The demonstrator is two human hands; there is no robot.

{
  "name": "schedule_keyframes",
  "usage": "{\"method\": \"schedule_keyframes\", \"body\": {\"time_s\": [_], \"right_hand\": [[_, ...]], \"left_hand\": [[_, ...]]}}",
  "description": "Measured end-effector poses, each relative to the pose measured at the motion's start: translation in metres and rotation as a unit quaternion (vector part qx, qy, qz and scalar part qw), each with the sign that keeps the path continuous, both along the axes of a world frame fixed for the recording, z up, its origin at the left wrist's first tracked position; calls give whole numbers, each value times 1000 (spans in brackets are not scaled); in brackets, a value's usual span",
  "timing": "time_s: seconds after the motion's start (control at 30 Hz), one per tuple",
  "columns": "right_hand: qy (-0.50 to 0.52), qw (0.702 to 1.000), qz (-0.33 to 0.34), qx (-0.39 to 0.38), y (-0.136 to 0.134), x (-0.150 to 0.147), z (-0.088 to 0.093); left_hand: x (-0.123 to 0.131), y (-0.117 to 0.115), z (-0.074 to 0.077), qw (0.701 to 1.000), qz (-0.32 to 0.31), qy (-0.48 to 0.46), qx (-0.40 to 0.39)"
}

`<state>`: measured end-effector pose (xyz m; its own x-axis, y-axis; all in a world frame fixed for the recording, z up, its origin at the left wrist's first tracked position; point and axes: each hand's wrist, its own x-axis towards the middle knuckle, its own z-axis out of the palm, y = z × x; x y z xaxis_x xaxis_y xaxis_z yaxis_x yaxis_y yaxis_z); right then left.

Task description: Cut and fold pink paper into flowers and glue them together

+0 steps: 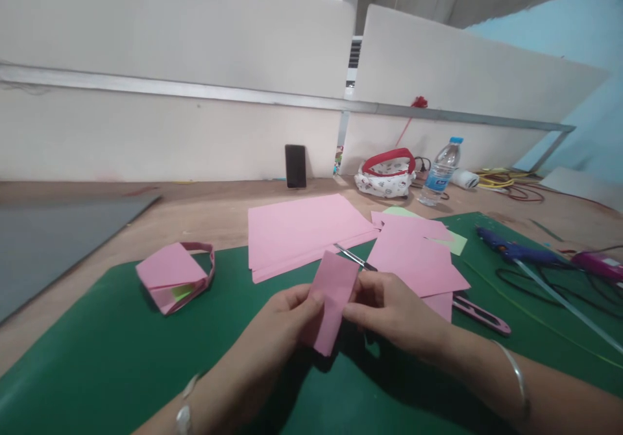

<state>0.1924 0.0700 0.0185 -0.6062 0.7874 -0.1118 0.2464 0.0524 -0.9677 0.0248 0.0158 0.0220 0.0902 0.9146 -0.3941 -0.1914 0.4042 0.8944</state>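
Two bare hands share a narrow grip on a folded piece of pink paper (335, 295) held above a green mat (204, 363). The left hand (282, 324) lays its thumb over the paper's left side; the right hand (396, 311) closes thumb and fingers at the right edge, its hidden fingertips impossible to judge. The paper lies between them, its long axis running away from the wearer with the far end tipped rightward; the left hand covers more of it.

Just beyond that end lies a metal blade (348, 254), near a stack of pink sheets (306, 234). To the right, more pink paper (413, 260) overlaps a pink handle (481, 315); whether blade and handle are one tool cannot be told. A folded pink pouch (170, 269) sits well apart at left, a blue glue gun (516, 251) at far right. Behind, a dark phone (295, 165), a red-trimmed bag (387, 182) and a water bottle (440, 174) line the wooden table (219, 208), backed by white panels (170, 32) and a blue wall (584, 39).
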Motion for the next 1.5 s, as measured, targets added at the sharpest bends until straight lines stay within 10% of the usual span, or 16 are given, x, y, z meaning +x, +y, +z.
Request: {"method": "schedule_keyframes", "body": {"time_s": [1.5], "right_hand": [[161, 961, -83, -210, 7, 1, -3]], "left_hand": [[3, -1, 2, 998, 45, -39, 12]]}}
